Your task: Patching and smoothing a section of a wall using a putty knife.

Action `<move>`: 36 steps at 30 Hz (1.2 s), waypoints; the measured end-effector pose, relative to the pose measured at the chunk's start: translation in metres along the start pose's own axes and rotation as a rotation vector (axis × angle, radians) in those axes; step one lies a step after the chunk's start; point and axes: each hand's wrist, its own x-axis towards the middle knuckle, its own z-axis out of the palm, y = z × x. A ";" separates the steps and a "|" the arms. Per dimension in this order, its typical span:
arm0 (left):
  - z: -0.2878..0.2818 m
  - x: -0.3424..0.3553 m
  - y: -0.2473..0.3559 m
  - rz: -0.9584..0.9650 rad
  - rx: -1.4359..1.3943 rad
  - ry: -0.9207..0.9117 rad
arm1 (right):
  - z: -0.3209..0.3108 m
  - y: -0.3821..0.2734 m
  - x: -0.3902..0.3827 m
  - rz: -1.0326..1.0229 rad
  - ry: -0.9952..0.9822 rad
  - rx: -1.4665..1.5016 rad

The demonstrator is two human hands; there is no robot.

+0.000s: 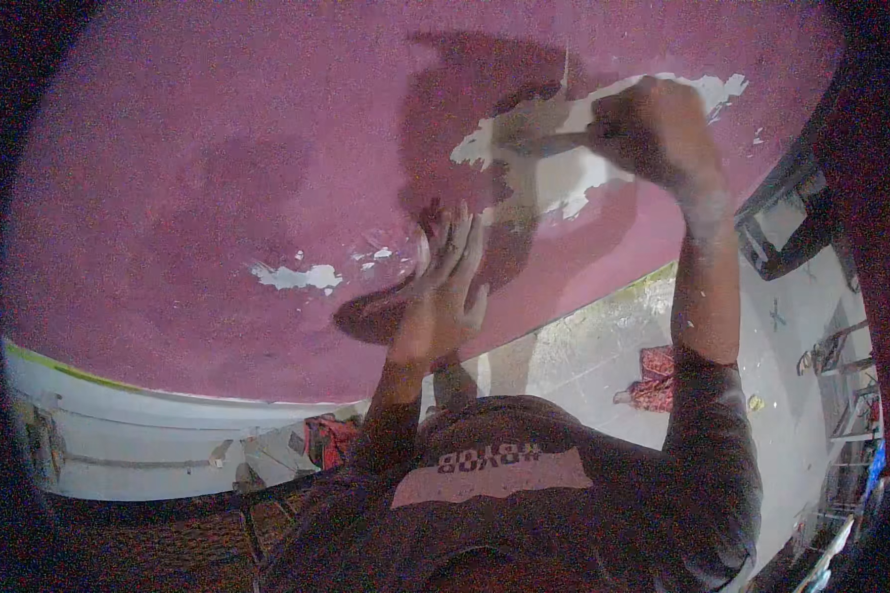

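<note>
A pink-painted wall (218, 188) fills the upper view, and both hands are up against it. My right hand (658, 133) is closed around what looks like a scraper (549, 145). Its dark, thin blade points left over a large pale patch (564, 188) where the paint is off; the grip is hidden in my fist. Lower and to the left, my left hand (450, 259) lies with fingers stretched out on the pink paint and holds nothing. Beside it on the left is a smaller white patch (297, 277) with ragged edges. Dark shadows of my arms fall across the wall.
Below the wall a red patterned cloth (653, 381) lies on the pale floor (603, 341). A dark boxy object (786, 227) stands at the right, with cluttered racks below it. Another red item (328, 442) and a dark woven surface (158, 539) are at lower left.
</note>
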 end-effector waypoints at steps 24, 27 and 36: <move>0.000 -0.035 0.014 -0.012 -0.204 -0.029 | -0.007 0.003 -0.004 -0.059 0.306 0.026; -0.002 -0.040 0.015 -0.040 -0.236 -0.055 | -0.047 0.002 -0.012 0.032 0.182 0.149; -0.004 -0.033 0.017 -0.071 -0.222 -0.012 | -0.015 0.002 -0.006 -0.135 0.284 -0.009</move>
